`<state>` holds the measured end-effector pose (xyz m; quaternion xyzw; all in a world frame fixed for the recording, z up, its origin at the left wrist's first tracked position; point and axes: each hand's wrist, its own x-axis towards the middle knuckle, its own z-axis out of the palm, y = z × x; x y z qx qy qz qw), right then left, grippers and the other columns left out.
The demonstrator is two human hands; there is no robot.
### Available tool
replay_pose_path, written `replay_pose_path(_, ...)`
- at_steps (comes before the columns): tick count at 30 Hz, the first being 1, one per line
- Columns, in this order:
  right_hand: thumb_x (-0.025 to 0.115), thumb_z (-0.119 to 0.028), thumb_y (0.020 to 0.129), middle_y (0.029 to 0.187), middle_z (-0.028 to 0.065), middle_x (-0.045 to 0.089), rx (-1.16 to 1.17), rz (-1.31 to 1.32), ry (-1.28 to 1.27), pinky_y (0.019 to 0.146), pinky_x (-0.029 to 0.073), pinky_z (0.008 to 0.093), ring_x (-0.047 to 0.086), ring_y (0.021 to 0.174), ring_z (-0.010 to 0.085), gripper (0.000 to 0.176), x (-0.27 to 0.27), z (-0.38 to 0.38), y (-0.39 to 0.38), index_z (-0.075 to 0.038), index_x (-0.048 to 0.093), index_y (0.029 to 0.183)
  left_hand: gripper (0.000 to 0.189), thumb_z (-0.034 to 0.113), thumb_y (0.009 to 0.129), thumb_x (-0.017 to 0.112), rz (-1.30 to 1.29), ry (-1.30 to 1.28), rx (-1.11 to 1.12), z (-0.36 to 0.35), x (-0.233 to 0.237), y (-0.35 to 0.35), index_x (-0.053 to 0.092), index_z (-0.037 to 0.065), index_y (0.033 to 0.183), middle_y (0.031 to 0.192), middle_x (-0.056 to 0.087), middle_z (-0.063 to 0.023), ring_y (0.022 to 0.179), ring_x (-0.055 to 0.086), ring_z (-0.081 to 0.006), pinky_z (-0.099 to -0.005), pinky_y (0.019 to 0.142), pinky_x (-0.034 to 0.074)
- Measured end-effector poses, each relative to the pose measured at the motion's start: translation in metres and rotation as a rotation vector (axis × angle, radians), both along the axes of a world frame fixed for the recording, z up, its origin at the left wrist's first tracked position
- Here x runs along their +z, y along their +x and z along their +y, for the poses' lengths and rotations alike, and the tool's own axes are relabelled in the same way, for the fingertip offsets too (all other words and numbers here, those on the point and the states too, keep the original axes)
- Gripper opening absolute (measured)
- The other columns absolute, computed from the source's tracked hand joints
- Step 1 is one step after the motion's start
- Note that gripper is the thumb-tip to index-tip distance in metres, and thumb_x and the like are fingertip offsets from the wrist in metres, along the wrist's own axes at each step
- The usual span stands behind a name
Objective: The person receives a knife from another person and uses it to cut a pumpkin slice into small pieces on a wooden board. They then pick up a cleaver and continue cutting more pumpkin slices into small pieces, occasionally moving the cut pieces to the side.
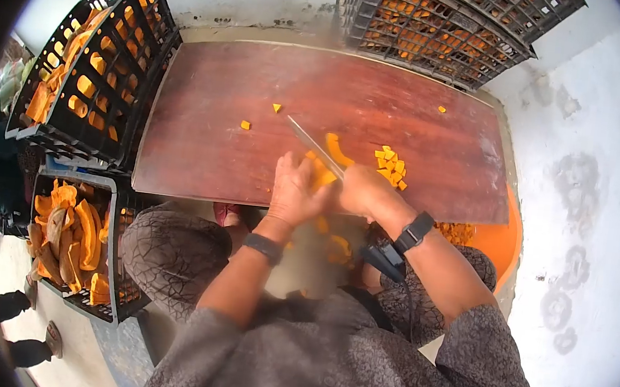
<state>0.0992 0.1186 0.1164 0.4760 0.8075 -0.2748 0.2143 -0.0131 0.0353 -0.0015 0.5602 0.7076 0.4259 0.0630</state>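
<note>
My right hand (368, 190) is wrapped round the handle of a knife (307, 138), whose blade points up and left over the board. Under the blade lie orange pumpkin pieces (318, 170), and the curled fingers of my left hand (295, 188) press on them from the left. A curved pumpkin strip (338, 151) lies just beyond the blade. To the right of my right hand sits a small heap of pumpkin cubes (391, 166). Two loose bits (245, 125) lie left of the knife tip, and another bit (442, 109) is at the far right.
The reddish wooden board (204, 122) spans the space before me. A black crate (103, 73) of pumpkin stands at left, with another crate (119, 249) below. Stacked crates (432, 36) stand behind. An orange tub (505, 240) holds pieces at right. Another person's feet (53, 340) show lower left.
</note>
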Motion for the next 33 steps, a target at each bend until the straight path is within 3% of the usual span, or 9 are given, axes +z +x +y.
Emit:
replay_pose_path(3,0.06,-0.016,0.083,0.082,0.0243,0.07,-0.04,-0.009,-0.038,0.06,0.055,0.0423,0.071,0.07,0.0353,0.027,-0.004,-0.003,0.001,0.007,0.069,0.095,0.029,0.022,0.07,0.076,-0.018,0.012,-0.015,-0.001,0.003,0.0,0.057,0.002,0.079,0.094,0.052,-0.0188,0.094,0.05,-0.0381,-0.0468,0.082,0.045)
replay_pose_path(5,0.064,-0.017,0.083,0.098,0.0237,0.07,-0.005,-0.01,0.072,0.078,0.055,0.044,0.068,0.094,0.0386,0.025,-0.021,-0.001,0.004,-0.001,0.072,0.099,0.029,0.023,0.07,0.075,-0.017,0.014,-0.023,0.004,0.003,-0.001,0.057,0.002,0.079,0.094,0.053,-0.0188,0.094,0.05,-0.0385,-0.0469,0.083,0.046)
replay_pose_path(7,0.064,-0.016,0.081,0.093,0.0246,0.07,0.013,0.015,0.117,0.075,0.055,0.0438,0.07,0.087,0.0389,0.026,-0.036,0.006,0.006,0.002,0.071,0.098,0.041,0.026,0.071,0.074,0.001,-0.013,-0.043,0.004,0.001,-0.001,0.064,0.0,0.101,0.101,0.054,-0.0221,0.095,0.05,-0.0408,-0.049,0.086,0.044)
replay_pose_path(12,0.063,-0.01,0.079,0.084,0.026,0.069,0.041,0.056,0.109,0.067,0.056,0.0431,0.071,0.078,0.0376,0.024,-0.028,0.016,-0.007,0.006,0.069,0.095,0.041,0.025,0.069,0.074,0.009,-0.059,-0.101,-0.001,-0.003,0.002,0.063,-0.001,0.099,0.103,0.055,-0.0227,0.098,0.051,-0.0407,-0.049,0.088,0.045)
replay_pose_path(18,0.059,-0.002,0.078,0.079,0.0257,0.068,-0.163,0.099,-0.055,0.057,0.055,0.0426,0.072,0.071,0.0346,0.02,-0.023,0.016,-0.001,0.008,0.068,0.094,0.039,0.027,0.071,0.077,0.045,-0.031,-0.117,-0.008,-0.002,0.001,0.062,-0.001,0.095,0.104,0.053,-0.0214,0.1,0.051,-0.0394,-0.0478,0.089,0.045)
replay_pose_path(21,0.058,-0.004,0.08,0.08,0.0267,0.068,-0.096,0.062,-0.045,0.057,0.055,0.0423,0.072,0.07,0.0345,0.021,-0.022,0.015,0.005,0.009,0.068,0.094,0.038,0.027,0.072,0.078,0.051,-0.038,-0.169,-0.013,0.006,-0.002,0.061,0.0,0.093,0.106,0.051,-0.0202,0.102,0.05,-0.0386,-0.0469,0.091,0.045)
replay_pose_path(27,0.056,-0.01,0.084,0.077,0.0262,0.068,-0.218,0.26,-0.009,0.058,0.054,0.0405,0.071,0.068,0.0336,0.024,-0.039,0.013,0.025,0.01,0.068,0.091,0.037,0.022,0.071,0.078,0.157,0.018,-0.199,-0.019,-0.004,0.001,0.062,0.002,0.098,0.118,0.049,-0.0211,0.109,0.049,-0.04,-0.0479,0.096,0.044)
replay_pose_path(29,0.058,-0.014,0.085,0.074,0.0256,0.067,-0.127,0.343,0.227,0.057,0.053,0.0409,0.07,0.064,0.034,0.027,-0.05,0.012,0.037,0.011,0.067,0.09,0.036,0.02,0.071,0.078,0.138,0.017,-0.185,-0.018,-0.009,0.0,0.062,0.003,0.099,0.119,0.049,-0.021,0.109,0.049,-0.0401,-0.0483,0.097,0.043)
replay_pose_path(33,0.061,-0.019,0.085,0.074,0.0274,0.067,-0.28,0.388,0.106,0.061,0.053,0.0431,0.07,0.068,0.0361,0.032,-0.018,0.003,0.047,0.012,0.066,0.09,0.034,0.018,0.072,0.076,0.083,0.026,-0.111,-0.008,-0.012,-0.006,0.062,0.003,0.098,0.118,0.05,-0.0204,0.11,0.049,-0.0397,-0.048,0.096,0.044)
